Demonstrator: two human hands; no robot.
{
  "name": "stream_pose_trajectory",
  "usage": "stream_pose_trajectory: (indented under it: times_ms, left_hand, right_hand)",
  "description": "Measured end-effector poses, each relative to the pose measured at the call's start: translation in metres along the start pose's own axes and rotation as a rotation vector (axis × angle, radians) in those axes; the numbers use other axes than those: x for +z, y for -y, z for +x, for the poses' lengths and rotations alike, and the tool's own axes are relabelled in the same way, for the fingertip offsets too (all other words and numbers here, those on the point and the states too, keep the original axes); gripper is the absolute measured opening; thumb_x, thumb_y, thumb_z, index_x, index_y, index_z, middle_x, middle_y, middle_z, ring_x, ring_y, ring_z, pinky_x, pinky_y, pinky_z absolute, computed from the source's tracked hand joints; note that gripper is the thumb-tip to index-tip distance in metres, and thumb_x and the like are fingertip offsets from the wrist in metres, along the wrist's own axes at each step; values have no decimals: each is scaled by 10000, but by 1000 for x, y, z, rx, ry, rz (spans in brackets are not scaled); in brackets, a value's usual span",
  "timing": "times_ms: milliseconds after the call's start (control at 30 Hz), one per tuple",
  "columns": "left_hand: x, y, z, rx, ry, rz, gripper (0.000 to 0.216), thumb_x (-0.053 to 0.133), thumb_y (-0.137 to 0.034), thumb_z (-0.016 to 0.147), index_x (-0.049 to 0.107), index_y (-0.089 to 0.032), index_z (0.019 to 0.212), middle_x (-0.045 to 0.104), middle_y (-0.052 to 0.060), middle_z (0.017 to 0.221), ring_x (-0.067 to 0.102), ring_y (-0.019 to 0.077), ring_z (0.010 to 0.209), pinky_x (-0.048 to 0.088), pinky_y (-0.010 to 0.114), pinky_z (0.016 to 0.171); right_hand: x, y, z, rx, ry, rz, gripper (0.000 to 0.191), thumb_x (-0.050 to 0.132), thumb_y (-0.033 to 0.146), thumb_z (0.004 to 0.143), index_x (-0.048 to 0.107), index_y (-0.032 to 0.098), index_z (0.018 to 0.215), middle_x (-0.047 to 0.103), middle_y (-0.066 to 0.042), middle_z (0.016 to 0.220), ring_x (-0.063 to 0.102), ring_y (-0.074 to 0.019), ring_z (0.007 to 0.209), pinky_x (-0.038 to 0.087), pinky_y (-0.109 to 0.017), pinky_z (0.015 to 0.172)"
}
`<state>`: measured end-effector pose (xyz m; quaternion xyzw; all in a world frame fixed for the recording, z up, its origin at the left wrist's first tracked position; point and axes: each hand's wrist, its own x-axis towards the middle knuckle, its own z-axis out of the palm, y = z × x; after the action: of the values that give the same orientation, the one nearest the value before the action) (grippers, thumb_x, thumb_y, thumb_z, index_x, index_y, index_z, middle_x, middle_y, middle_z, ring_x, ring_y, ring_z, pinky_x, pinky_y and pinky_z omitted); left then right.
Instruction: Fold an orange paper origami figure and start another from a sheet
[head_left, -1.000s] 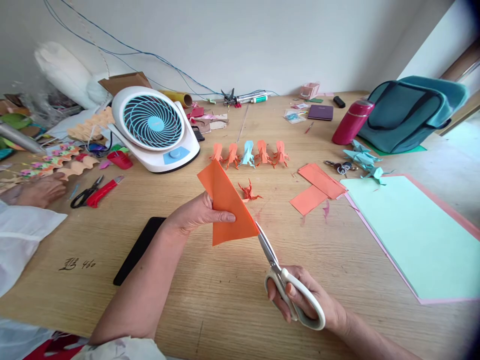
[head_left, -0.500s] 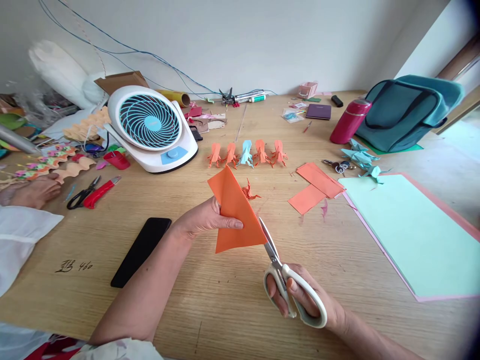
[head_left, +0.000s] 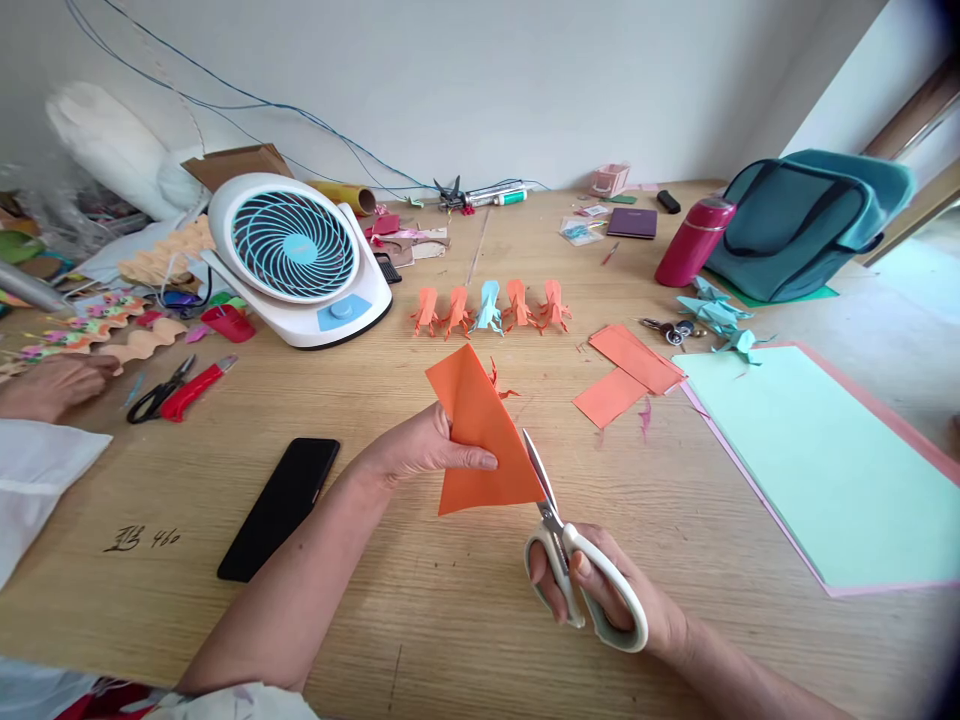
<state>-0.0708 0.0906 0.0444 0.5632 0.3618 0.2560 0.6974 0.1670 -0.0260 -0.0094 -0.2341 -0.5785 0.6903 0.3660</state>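
My left hand [head_left: 442, 450] pinches a folded sheet of orange paper [head_left: 487, 420], its thumb lying across the front and the fingers hidden behind. My right hand [head_left: 622, 590] grips white-handled scissors [head_left: 553, 525], fingers through the loops. Their blades are parted, with the lower right corner of the paper between them near the pivot. Just behind the paper, a small red-orange folded paper figure [head_left: 504, 384] is partly covered. Farther back stands a row of several folded paper figures, orange ones and a blue one [head_left: 489, 308] in the middle.
Orange paper strips [head_left: 630, 370] and large pale green sheets [head_left: 817, 460] lie to the right, near keys [head_left: 667, 330], a red bottle [head_left: 694, 243] and a teal bag [head_left: 795, 230]. Leftward are a phone [head_left: 281, 505], a fan [head_left: 300, 260], a red cutter [head_left: 196, 390] and another person's hand [head_left: 60, 385].
The orange paper and my left hand have shifted slightly right and down, so its corner sits deeper between the scissor blades. The camera view has moved a little.
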Motion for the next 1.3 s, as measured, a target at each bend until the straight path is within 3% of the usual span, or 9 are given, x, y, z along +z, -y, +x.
stream_pose_trajectory:
  times_ms: [500, 867, 1300]
  left_hand:
    - [3, 3, 3, -37, 28, -36, 380, 895, -229, 654, 717, -188, 987, 766, 26, 1007, 707, 201, 976, 555, 322, 904]
    - [12, 10, 5, -63, 80, 6, 396, 896, -272, 654, 710, -172, 989, 761, 52, 1029, 691, 239, 1045, 534, 373, 960]
    - [22, 8, 6, -40, 160, -43, 327, 864, -198, 699, 695, -180, 978, 733, 21, 963, 680, 173, 952, 540, 293, 893]
  right_hand:
    - [1, -2, 0, 17, -40, 32, 520, 441, 617, 981, 593, 147, 818, 511, 10, 541, 409, -98, 467, 353, -236, 479]
    - [1, 3, 1, 4, -61, 16, 521, 427, 623, 983, 582, 158, 807, 511, 10, 551, 414, -100, 478, 365, -231, 484]
    - [0, 0, 2, -1, -53, -6, 557, 391, 650, 981, 615, 147, 895, 531, 9, 569, 409, -95, 443, 367, -225, 457]
